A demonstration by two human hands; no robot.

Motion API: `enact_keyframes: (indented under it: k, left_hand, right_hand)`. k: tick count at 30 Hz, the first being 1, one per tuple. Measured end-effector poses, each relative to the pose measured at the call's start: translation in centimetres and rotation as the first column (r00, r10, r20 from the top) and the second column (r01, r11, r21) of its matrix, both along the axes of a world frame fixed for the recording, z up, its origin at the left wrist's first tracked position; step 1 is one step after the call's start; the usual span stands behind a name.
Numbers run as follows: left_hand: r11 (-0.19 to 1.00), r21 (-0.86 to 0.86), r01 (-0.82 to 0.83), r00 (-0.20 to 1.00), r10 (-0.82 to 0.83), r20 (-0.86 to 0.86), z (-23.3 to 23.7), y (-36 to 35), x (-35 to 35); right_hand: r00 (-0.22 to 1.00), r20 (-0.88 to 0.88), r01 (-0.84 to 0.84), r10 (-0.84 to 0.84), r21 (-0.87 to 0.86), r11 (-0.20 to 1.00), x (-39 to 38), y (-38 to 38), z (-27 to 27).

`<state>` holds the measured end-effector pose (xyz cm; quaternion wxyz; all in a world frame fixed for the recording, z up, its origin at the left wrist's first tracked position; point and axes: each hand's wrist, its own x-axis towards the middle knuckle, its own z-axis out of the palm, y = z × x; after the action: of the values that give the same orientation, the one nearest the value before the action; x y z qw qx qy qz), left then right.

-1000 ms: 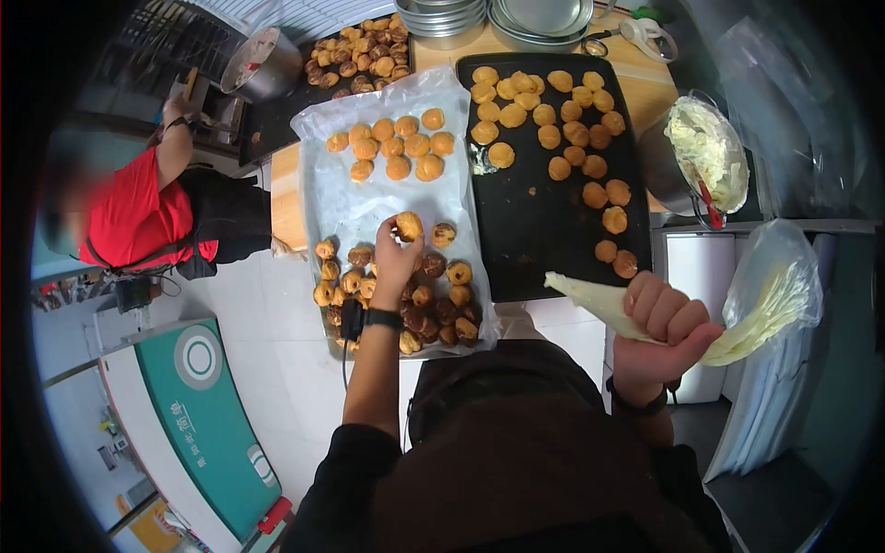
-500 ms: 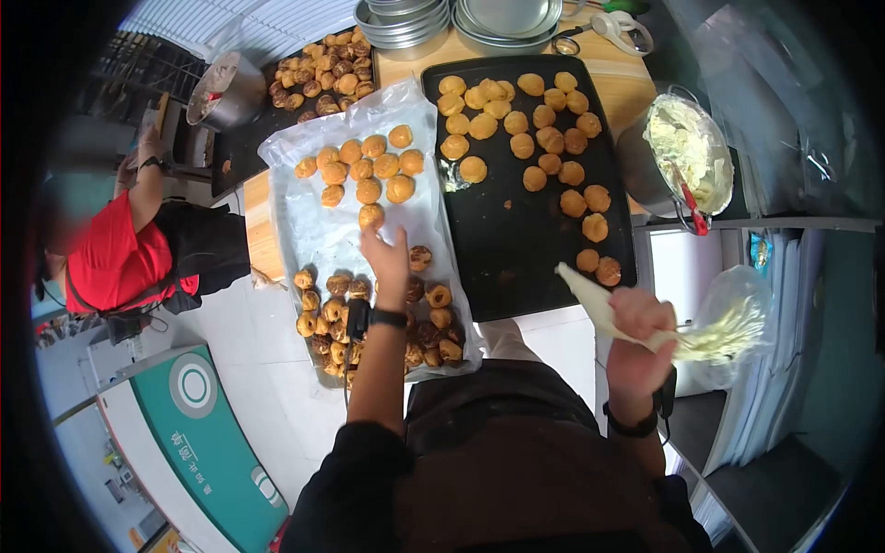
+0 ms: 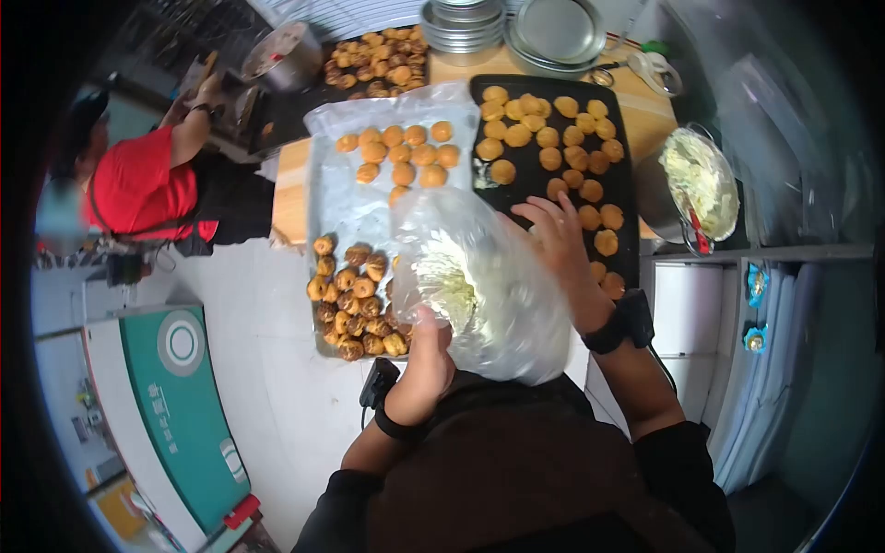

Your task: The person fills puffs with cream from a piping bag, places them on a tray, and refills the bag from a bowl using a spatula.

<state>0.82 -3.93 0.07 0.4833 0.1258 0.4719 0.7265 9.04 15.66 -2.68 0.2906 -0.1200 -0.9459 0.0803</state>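
A clear plastic piping bag [image 3: 516, 318] with pale cream inside hangs in front of my body, over the near edge of the trays. My left hand [image 3: 429, 355] is closed on the bag's side, thumb pointing up. Beside the bag's far right side is my right hand [image 3: 558, 244], fingers stretched out and apart over the black baking tray [image 3: 615, 198]; whether its palm touches the plastic is hidden. Round cream puffs [image 3: 422, 155] sit on the paper-lined tray [image 3: 346, 207], with browner, opened ones [image 3: 355, 304] heaped at its near end. More puffs [image 3: 573, 135] are on the black tray.
A pot of cream [image 3: 705, 175] with a red-handled tool stands at the right. Stacked metal pans [image 3: 461, 32] are at the back. Another tray of puffs [image 3: 383, 60] and a metal pot [image 3: 281, 55] stand back left. A person in red [image 3: 138, 180] works at the left.
The piping bag has moved from the right to in front of me. My left hand has left the puff and taken the bag; my right hand has opened from its grip.
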Motion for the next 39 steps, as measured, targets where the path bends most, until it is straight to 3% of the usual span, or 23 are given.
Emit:
enact_keyframes:
  k: [3,6,9,10,14,17,18,19,20,21,22,23,25,26,29,30,31,32,35,36,37,38,39]
  left_hand:
    - [0.995,0.008,-0.104,0.990,0.103,0.099,0.6,-1.4,-0.2]
    - [0.971,0.190,-0.143,0.912,0.055,0.406,1.4,-2.9,-0.1]
    - [0.965,0.229,-0.126,0.931,0.035,0.363,2.1,-3.6,-0.3]
    - [0.991,0.055,-0.122,0.925,0.094,0.369,1.0,-4.2,-0.7]
    - [0.975,-0.031,-0.218,0.909,0.214,0.359,2.0,-5.0,-1.8]
    - [0.966,0.002,-0.260,0.915,0.246,0.320,2.0,-5.7,-2.4]
    - [0.968,0.004,-0.250,0.914,0.235,0.330,2.1,-6.0,-2.6]
    - [0.977,-0.006,-0.214,0.947,0.209,0.243,2.2,-6.3,-2.9]
    - [0.984,-0.017,-0.175,0.972,0.176,0.154,2.2,-6.4,-3.3]
    - [0.991,-0.030,-0.134,0.989,0.135,0.063,2.2,-6.5,-3.5]
    - [0.995,-0.050,-0.085,0.996,0.083,-0.034,1.4,-6.7,-3.7]
    - [0.997,-0.048,-0.054,0.998,0.053,-0.027,1.2,-6.9,-3.9]
    - [0.999,-0.048,0.021,0.956,-0.034,-0.290,0.9,-6.8,-4.3]
    - [0.997,-0.045,0.060,0.965,-0.070,-0.252,1.4,-6.7,-4.5]
    - [0.980,0.170,0.102,0.951,-0.146,0.271,3.3,-6.7,-5.5]
    - [0.979,0.171,0.111,0.951,-0.155,0.269,3.6,-6.8,-5.6]
    - [0.970,0.209,0.122,0.884,-0.202,0.422,3.8,-6.9,-5.6]
    - [0.961,0.245,0.126,0.790,-0.247,0.561,4.0,-7.0,-5.5]
    - [0.918,0.349,0.186,0.664,-0.379,0.645,2.4,-7.5,-4.6]
    - [0.888,0.393,0.240,0.684,-0.442,0.580,2.0,-7.4,-4.8]
    - [0.886,0.392,0.248,0.683,-0.447,0.578,1.8,-7.4,-4.9]
    - [0.887,0.368,0.280,0.759,-0.439,0.480,2.4,-7.1,-4.9]
    - [0.889,0.340,0.307,0.824,-0.427,0.373,3.0,-6.8,-4.8]
  right_hand:
    - [1.000,0.000,0.013,-0.013,-0.024,1.000,0.3,-1.4,-1.4]
    - [0.999,0.007,0.050,-0.050,-0.008,0.999,0.4,-2.5,-1.9]
    - [0.994,0.059,0.093,-0.094,0.016,0.996,0.8,-3.5,-1.7]
    - [0.994,0.055,0.093,-0.093,0.012,0.996,0.9,-3.9,-1.6]
    - [0.992,0.067,0.107,-0.105,-0.016,0.994,0.7,-5.6,-1.7]
    - [0.960,0.094,0.268,-0.262,-0.047,0.962,1.5,-7.3,0.5]
    - [0.984,0.142,0.151,-0.106,-0.365,0.919,2.3,-7.5,1.9]
    - [0.990,0.131,0.045,0.052,-0.644,0.764,2.9,-7.8,3.1]
    - [0.996,0.062,0.082,-0.067,-0.933,0.350,3.3,-8.6,3.9]
    - [0.994,0.069,0.097,-0.089,-0.929,0.358,3.5,-9.4,4.5]
    - [0.977,-0.100,-0.117,-0.186,-0.990,-0.080,3.7,-10.2,5.0]
    - [0.912,-0.213,-0.367,-0.350,-0.805,-0.466,3.9,-11.1,5.5]
    - [0.915,-0.199,-0.357,-0.350,-0.804,-0.476,3.9,-12.2,6.5]
    - [0.904,-0.176,-0.339,-0.389,-0.850,-0.403,4.0,-12.6,6.2]
    - [0.870,-0.147,-0.292,-0.471,-0.923,-0.249,4.7,-13.3,5.8]
    - [0.823,-0.241,-0.499,-0.514,-0.740,-0.452,5.4,-13.3,5.9]
    - [0.757,-0.309,-0.648,-0.576,-0.467,-0.602,5.9,-13.5,6.0]
    - [0.755,-0.256,-0.652,-0.603,-0.390,-0.650,5.9,-13.8,6.8]
    - [0.764,-0.194,-0.643,-0.615,-0.302,-0.704,6.4,-13.6,6.9]
    - [0.758,-0.196,-0.650,-0.622,-0.300,-0.698,6.4,-13.5,6.9]
    - [0.763,-0.122,-0.609,-0.635,-0.467,-0.641,6.2,-13.4,6.9]
    - [0.755,-0.048,-0.536,-0.654,-0.619,-0.574,6.3,-13.1,6.9]
    - [0.753,-0.050,-0.540,-0.656,-0.617,-0.573,6.5,-12.5,7.1]
